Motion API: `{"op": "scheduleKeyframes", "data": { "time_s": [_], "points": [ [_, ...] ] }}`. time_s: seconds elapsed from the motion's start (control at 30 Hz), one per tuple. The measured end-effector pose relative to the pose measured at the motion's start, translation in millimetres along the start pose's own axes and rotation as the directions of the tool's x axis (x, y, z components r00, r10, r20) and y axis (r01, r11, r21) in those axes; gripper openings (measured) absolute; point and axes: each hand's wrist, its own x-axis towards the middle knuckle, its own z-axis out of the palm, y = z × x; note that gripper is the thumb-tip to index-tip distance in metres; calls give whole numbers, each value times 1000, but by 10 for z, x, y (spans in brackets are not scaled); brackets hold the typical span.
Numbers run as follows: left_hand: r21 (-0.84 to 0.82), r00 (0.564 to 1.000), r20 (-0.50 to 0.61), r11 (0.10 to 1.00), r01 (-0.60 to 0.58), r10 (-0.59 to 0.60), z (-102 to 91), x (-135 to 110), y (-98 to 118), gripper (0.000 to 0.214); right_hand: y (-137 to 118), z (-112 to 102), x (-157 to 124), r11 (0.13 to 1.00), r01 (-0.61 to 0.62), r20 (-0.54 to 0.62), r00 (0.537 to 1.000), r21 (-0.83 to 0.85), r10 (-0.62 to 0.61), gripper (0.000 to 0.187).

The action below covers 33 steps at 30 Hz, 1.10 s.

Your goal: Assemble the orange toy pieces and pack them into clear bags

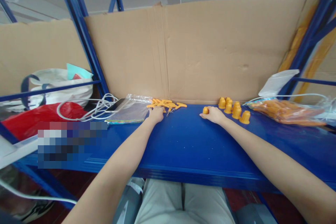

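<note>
My left hand [156,114] is at the near edge of a small pile of orange T-shaped plastic pieces [164,103]. Its fingers curl down against the pile, and what they grip, if anything, is hidden. A short metal chain [170,111] lies just right of that hand. On the blue shelf top [178,143], my right hand [214,114] closes around an orange bell-shaped plastic cup [205,111], which stands upright. Beyond and to the right of this hand, several matching orange cups [236,112] stand in a loose group.
A clear plastic bag [131,111] and a dark phone-like slab [115,105] lie left, beside white cables [101,106]. A bag of orange pieces [286,111] lies right. Cardboard [210,52] walls the back; blue posts [78,31] flank it. A red bag [47,117] sits far left.
</note>
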Motion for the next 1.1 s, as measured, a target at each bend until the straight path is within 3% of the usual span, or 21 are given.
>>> {"op": "scheduleKeyframes", "data": {
  "time_s": [0.23,0.33,0.47,0.6,0.8,0.93,1.03,1.1],
  "points": [
    [-155,984,-135,984,92,-113,-61,29,22,23,-20,-14,-24,999,17,37,999,-27,-16,30],
    [-236,977,-213,972,-19,-33,-96,33,80,25,-36,-33,-39,999,26,52,998,-26,-24,30],
    [-353,945,-289,901,-253,152,-88,15,212,24,-56,-49,-50,999,34,63,998,-33,-31,31],
    [-353,933,-187,865,-356,307,31,6,295,21,-75,-45,-57,998,38,82,996,-54,-33,36],
    [-294,917,-90,870,-397,388,183,53,234,29,-120,-23,-85,989,124,81,990,-84,-117,35],
    [-198,905,-111,883,-425,410,175,55,211,30,-139,-24,-109,978,165,50,986,-128,-160,33],
    [-148,868,-161,857,-493,471,139,13,249,37,-143,-44,-121,965,214,17,977,-149,-214,37],
    [-131,842,-134,833,-537,522,101,-28,298,38,-144,-60,-120,960,224,11,974,-166,-226,42]
  ]
}}
